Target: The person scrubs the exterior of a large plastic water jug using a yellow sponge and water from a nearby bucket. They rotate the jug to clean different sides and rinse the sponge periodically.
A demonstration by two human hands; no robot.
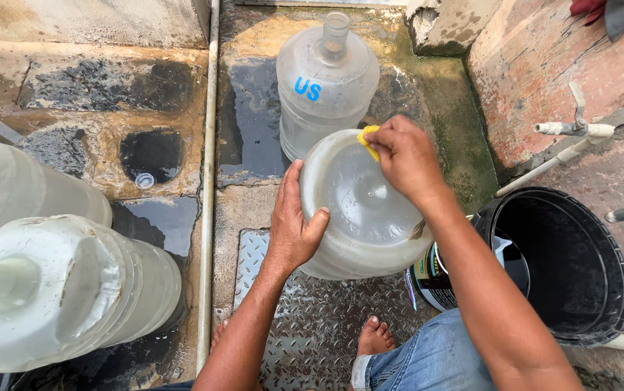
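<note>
Head view, looking down: you have a large clear water jug [362, 210] tipped on its side with its round base turned up toward the camera, resting over a wet patterned metal plate [312, 318] on the ground. Your left hand [294, 232] is spread wide and cupped against the jug's left edge, thumb hooked onto the base, bracing it rather than gripping it. Your right hand [406, 159] is closed around a small yellow sponge [367, 139], pressed to the upper rim of the base, so the jug sits directly under that hand and between both arms. Risk, as a judgement: the jug is round, wet and steadied only by an open palm, so a hard push from the sponge side could roll or slide it off to the left, toward the upright jug [326, 80] standing just behind it. The plate looks slick, and your bare foot [375, 339] stands on it near the jug, so a slip or a dropped jug on the toes is possible. A black bucket [587, 289] stands close at your right elbow and a dark can [428, 279] sits just beside the jug; a wide elbow swing could knock either. Two more pale jugs [65, 289] lie well apart at the left.
</note>
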